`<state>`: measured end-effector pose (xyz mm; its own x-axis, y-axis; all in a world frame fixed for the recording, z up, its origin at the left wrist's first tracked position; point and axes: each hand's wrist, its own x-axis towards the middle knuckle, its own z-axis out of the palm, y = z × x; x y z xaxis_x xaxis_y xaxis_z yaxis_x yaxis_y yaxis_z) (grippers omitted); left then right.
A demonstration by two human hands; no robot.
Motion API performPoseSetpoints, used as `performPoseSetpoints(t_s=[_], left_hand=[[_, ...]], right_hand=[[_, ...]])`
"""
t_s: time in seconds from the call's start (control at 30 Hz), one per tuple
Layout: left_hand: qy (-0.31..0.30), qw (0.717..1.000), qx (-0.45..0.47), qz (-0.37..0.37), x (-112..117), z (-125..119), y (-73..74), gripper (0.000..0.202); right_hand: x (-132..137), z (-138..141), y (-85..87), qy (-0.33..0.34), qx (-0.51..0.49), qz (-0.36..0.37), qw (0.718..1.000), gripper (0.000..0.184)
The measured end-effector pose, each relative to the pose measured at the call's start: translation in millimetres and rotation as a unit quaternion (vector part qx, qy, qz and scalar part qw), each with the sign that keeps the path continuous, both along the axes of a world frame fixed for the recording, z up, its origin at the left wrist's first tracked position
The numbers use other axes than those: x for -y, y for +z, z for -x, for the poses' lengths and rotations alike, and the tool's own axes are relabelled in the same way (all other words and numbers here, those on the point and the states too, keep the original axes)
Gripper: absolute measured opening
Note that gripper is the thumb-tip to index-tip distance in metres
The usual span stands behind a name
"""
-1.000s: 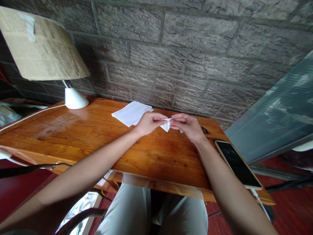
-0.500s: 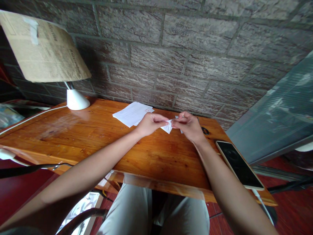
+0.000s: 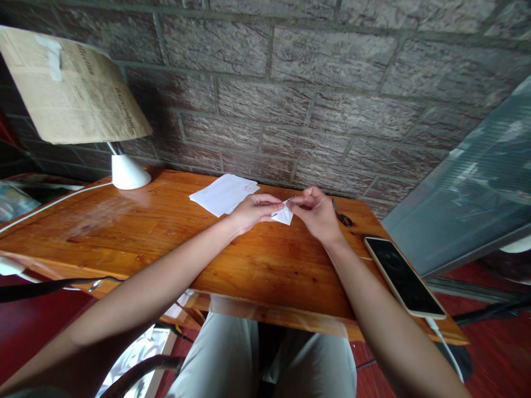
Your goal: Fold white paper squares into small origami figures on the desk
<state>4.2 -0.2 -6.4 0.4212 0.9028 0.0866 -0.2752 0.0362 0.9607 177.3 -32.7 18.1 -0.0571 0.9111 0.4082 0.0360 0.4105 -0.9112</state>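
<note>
A: Here we are at the glossy orange-brown wooden desk (image 3: pixel 257 260), two bare hands close together just right of the flat stack of white paper sheets (image 3: pixel 224 194)

B: And the left hand (image 3: pixel 249 214), what's it got?

A: Nearly closed, right beside that stack, thumb over fingers, pinching the left side of a small folded white paper piece (image 3: pixel 284 217)

B: Now the right hand (image 3: pixel 316 214), farther right of the stack!

A: Bunched into a tight pinch at the paper's upper right; the exact fingertip contact is too small to read

B: So the paper sits right of the stack, spanning hand to hand! Touching the wood?

A: Can't tell from here! Farther right of the stack lie the black-handled scissors (image 3: pixel 345 220), and well right and nearer the person, a dark-screened phone with a pale rim (image 3: pixel 404 276)

B: Well left of the stack stands the lamp with a beige printed shade (image 3: pixel 87 94), and behind the stack rises the grey-brown brick wall (image 3: pixel 332 105)
</note>
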Motion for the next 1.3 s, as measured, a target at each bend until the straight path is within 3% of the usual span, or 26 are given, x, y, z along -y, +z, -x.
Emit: performPoseSetpoints(t_s=[0.2,0.37,0.5,0.6,0.77,0.93,1.3], left_hand=[[0.038,0.993,-0.062,-0.095,1.1,0.3,2.9,0.034],[0.024,0.986,-0.081,-0.141,1.3,2.2,5.5,0.033],[0.015,0.983,-0.086,-0.164,1.8,3.3,6.1,0.033],[0.009,0.985,-0.076,-0.152,1.5,2.5,5.6,0.034],[0.014,0.991,-0.054,-0.125,1.1,0.9,4.6,0.037],[-0.012,0.990,-0.064,-0.127,5.2,1.2,7.1,0.034],[-0.012,0.991,-0.091,-0.103,5.4,-1.4,3.3,0.030]], right_hand=[[-2.6,-1.0,-3.0,0.001,-0.005,-0.004,1.000,0.040],[-0.9,-4.2,1.8,0.018,0.010,0.041,0.999,0.038],[-2.5,-2.4,-1.4,0.027,-0.014,0.020,0.999,0.035],[-5.0,-2.2,-4.1,0.030,-0.002,0.005,1.000,0.032],[-7.8,-9.0,-2.4,-0.063,0.118,-0.034,0.990,0.041],[-6.4,-14.1,-0.1,0.081,0.128,0.031,0.988,0.035],[-8.0,-9.8,-5.8,0.028,0.128,0.017,0.991,0.038]])
